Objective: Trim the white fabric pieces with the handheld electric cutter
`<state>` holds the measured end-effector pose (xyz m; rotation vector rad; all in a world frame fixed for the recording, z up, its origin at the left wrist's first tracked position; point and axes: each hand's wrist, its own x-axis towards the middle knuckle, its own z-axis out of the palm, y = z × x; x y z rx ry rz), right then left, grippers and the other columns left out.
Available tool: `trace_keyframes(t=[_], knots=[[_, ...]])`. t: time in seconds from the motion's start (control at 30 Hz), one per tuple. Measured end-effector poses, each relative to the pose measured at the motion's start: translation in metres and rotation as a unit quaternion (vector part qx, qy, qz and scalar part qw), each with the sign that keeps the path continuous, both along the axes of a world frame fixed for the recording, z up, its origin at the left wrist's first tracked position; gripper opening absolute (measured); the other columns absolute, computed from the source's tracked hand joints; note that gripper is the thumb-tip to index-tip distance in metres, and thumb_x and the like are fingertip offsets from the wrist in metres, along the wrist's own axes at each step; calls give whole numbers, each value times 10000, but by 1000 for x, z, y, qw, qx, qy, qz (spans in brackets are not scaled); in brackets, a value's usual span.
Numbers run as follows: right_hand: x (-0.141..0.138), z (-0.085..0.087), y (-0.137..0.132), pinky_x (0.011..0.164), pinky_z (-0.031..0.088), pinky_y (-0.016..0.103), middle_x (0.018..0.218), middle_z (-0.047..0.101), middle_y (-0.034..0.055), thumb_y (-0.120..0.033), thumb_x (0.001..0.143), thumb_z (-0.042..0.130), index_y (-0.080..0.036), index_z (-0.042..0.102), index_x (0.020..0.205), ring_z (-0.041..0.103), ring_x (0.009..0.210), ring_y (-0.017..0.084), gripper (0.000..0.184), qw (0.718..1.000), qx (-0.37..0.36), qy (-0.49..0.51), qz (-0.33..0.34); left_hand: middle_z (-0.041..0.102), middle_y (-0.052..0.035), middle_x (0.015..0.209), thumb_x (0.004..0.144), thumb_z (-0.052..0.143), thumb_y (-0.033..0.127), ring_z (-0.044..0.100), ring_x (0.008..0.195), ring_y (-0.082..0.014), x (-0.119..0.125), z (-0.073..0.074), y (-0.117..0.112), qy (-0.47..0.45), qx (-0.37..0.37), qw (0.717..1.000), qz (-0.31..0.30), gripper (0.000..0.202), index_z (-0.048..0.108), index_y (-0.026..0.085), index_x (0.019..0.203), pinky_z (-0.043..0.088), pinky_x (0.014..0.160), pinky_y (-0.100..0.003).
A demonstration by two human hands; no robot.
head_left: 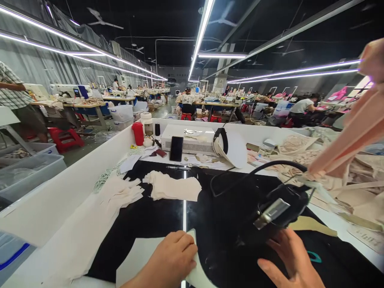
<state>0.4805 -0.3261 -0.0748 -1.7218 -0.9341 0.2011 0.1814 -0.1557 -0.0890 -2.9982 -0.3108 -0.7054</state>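
My left hand lies closed, its curled fingers on a pale green pattern piece at the front of the black tabletop. A larger off-white sheet extends from under this hand to the left. My right hand is open, thumb and fingers apart, just below a black corded power tool with a metal plate. Whether its fingertips touch the tool is hidden. The tool is beside a hanging peach fabric strip, whose lower end is knotted near it. A stack of cream fabric pieces lies farther back.
Long cream fabric pieces cover the left side. At the back stand a white metal box, a phone, a red container and a clear visor. Fabric heaps fill the right. A tan piece lies near the tool.
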Motion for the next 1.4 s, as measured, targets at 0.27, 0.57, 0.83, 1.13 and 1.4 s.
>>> trace_keyframes(t=[0.27,0.57,0.83,1.13,1.4], knots=[[-43,75,66,861,741,384,1167,840,69,-496,989,888,-298,724,1394,843,903,230,480,973,212,50,79,759,-48,1139,1122,763,188,726,1045,-220,-3,11,-10,43,-15,999,-3,78,690,212,1108,596,914,-334],[-83,82,108,651,667,332,980,770,-7,-489,885,1011,-316,653,1396,748,717,170,648,930,277,127,203,806,-104,1308,1155,699,182,777,1182,-254,-2,26,-23,50,-72,996,11,91,712,152,1240,648,988,-367],[-100,68,139,572,619,327,861,675,-68,-589,915,944,-334,577,1319,700,635,164,602,919,311,143,193,820,-130,1382,1219,581,201,785,1263,-235,0,18,-27,15,-36,999,5,240,741,109,1373,654,1072,-358],[-103,68,140,533,613,328,826,695,-39,-495,911,971,-312,693,1261,673,623,183,484,898,317,205,225,856,-99,1261,1169,714,323,819,1146,-215,10,-2,-22,-6,8,1000,-3,244,774,99,1249,669,925,-307],[-106,72,138,502,577,316,800,686,-37,-539,863,1002,-308,705,1248,649,607,188,539,888,320,234,232,849,-92,1292,1204,632,294,805,1188,-197,10,4,-24,-5,-11,1000,17,239,775,115,1273,667,985,-290]])
